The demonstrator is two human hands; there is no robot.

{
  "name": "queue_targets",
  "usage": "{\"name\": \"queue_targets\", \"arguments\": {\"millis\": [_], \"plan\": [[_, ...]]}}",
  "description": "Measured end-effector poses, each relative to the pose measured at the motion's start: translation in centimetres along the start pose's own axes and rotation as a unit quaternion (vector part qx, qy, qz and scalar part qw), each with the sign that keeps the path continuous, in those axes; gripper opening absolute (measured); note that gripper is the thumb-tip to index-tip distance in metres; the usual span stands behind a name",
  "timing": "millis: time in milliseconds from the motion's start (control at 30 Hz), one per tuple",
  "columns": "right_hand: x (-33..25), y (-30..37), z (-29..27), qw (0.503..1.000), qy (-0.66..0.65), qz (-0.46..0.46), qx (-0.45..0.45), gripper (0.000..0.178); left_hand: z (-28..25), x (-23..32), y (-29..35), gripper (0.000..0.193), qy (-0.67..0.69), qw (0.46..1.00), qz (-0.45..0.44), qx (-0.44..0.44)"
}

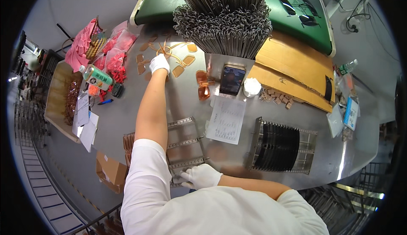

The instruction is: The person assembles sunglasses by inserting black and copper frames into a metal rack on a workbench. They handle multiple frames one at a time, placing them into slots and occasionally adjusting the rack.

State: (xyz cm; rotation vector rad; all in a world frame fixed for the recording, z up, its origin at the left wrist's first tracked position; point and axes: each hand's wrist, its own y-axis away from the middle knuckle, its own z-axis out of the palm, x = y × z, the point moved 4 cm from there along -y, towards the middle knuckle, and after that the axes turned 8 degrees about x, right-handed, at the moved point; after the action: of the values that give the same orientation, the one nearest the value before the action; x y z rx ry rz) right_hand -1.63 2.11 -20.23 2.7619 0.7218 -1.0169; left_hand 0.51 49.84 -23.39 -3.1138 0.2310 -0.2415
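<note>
My left hand (159, 64), in a white glove, reaches far across the metal table. It is at a cluster of amber, lens-shaped pieces on branching stems (186, 60); its fingertips are hidden, so any grip is unclear. Close to my body, my right hand (202, 176), also gloved, lies with fingers apart against the near end of a slotted metal rack (185, 143). Amber pieces (128, 144) stand in the left end of that rack, partly behind my left arm. A second rack (306, 148) to the right holds a row of black curved pieces (277, 147).
Bundled hooked metal rods (224, 27) stand at the back. Before them are a phone (232, 79), a white roll (252, 87), a printed sheet (226, 119) and brown amber pieces (203, 85). Cardboard (292, 69) lies right; a bottle (97, 78) and a bin (57, 95) are left.
</note>
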Motion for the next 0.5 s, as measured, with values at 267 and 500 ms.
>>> {"name": "queue_targets", "arguments": {"millis": [267,500], "plan": [[-0.1,0.2,0.0,0.999,0.007,0.004,0.037,0.043,-1.5,-0.7,0.8,0.054,-0.040,0.998,0.007,-0.045],[-1.2,0.5,-0.4,0.997,0.025,-0.018,0.071,0.034,-5.4,-11.1,-1.0,0.042,-0.255,0.912,0.215,-0.240]]}}
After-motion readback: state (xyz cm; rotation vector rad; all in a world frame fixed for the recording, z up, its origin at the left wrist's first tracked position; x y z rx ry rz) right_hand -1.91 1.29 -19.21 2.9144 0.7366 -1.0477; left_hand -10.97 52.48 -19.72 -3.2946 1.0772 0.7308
